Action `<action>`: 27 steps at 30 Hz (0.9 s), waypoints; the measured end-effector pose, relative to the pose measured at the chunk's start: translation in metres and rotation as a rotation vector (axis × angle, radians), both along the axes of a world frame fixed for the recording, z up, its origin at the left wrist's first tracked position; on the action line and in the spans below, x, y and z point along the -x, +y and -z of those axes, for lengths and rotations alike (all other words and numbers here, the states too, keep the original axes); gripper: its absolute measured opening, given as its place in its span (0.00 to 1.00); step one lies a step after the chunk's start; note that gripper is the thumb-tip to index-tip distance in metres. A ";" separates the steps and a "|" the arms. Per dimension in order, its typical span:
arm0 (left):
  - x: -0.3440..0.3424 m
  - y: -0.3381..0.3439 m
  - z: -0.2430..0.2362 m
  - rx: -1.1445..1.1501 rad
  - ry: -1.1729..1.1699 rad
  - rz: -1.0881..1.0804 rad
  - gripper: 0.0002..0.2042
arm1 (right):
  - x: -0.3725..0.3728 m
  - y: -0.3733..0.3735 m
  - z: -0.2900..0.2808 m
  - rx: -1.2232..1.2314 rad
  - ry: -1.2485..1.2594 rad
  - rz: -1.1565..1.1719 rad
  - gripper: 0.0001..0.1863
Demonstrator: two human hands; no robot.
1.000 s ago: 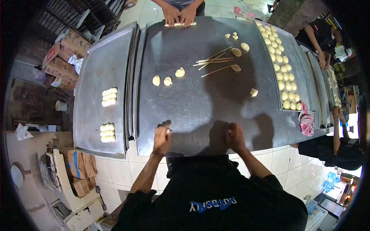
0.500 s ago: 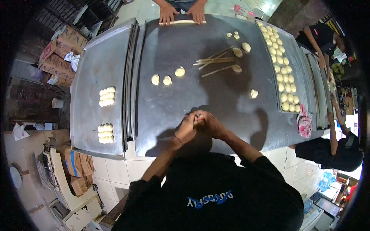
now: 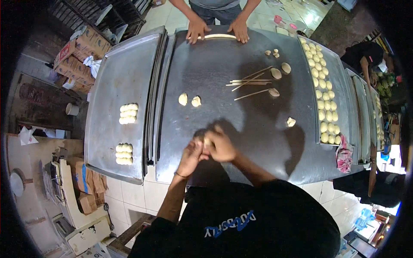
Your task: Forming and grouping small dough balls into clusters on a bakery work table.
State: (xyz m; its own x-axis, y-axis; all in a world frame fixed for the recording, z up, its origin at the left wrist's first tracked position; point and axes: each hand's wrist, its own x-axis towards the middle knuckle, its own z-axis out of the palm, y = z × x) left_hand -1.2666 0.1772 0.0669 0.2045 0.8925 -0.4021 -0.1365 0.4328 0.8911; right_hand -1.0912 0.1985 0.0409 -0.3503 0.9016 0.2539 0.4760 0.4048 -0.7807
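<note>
My left hand (image 3: 191, 157) and my right hand (image 3: 220, 146) meet over the near part of the metal table. Between them they grip a piece of pale dough (image 3: 207, 141), mostly hidden by the fingers and smeared by motion. Just beyond, two dough lumps (image 3: 196, 101) lie side by side on the table (image 3: 193, 64). Another dough lump (image 3: 291, 122) sits to the right. On the tray (image 3: 99, 146) at my left are two groups of small dough balls (image 3: 124, 154), pressed together in rows.
Thin wooden sticks (image 3: 249, 81) and flat dough ovals (image 3: 275, 74) lie mid-table. A tray of dough balls (image 3: 325, 94) and a pink-white cloth (image 3: 344, 157) line the right edge. Across the table, a person's hands (image 3: 239, 30) press a dough rope (image 3: 220, 36). Other people work at far right.
One of three dough lumps at the left of the table is gone from its place. My hands have shifted left, and the view has moved slightly. The person opposite has spread their hands along a longer rope.
</note>
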 end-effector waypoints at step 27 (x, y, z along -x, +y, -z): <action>-0.005 -0.032 0.019 -0.690 1.311 0.476 0.27 | -0.084 -0.126 -0.076 0.195 0.341 0.308 0.08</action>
State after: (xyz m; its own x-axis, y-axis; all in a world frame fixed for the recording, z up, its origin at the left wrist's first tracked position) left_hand -1.2618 0.1448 0.0478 0.3591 0.9304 -0.0734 0.8947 -0.3208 0.3108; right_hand -1.0077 0.0722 0.1169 0.0139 0.9921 0.1244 0.2547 0.1168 -0.9599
